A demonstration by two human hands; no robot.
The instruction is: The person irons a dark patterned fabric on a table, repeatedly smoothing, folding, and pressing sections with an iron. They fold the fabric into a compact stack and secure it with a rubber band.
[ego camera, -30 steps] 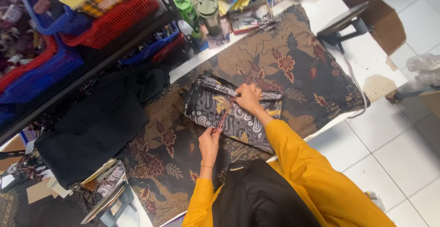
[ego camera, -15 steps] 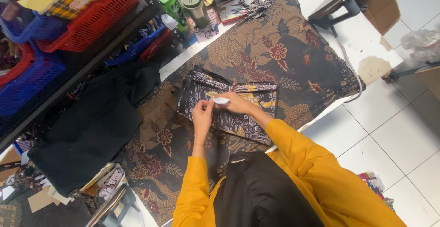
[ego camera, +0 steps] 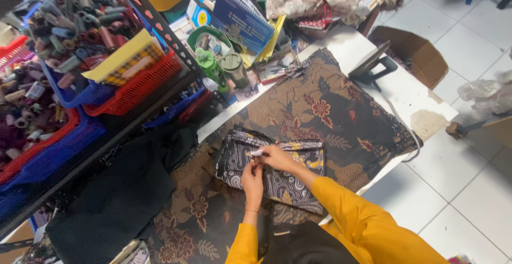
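Lying on the brown flowered cloth [ego camera: 330, 109] that covers the worktop [ego camera: 410, 96], the folded black and grey patterned cloth [ego camera: 277, 173] is kept in the same spot as before. A small white thing [ego camera: 257, 152] is pinched by the right hand [ego camera: 277, 158], as it was half a second ago. The left hand [ego camera: 252, 176] is curled beside it, touching the cloth; what it holds cannot be told. More of the red basket [ego camera: 138, 85] and thread spools [ego camera: 69, 13] is seen now.

two hands [ego camera: 264, 167], one folded patterned cloth [ego camera: 288, 181], one red basket [ego camera: 140, 85], one green bottle [ego camera: 209, 65], one cardboard box [ego camera: 418, 56]
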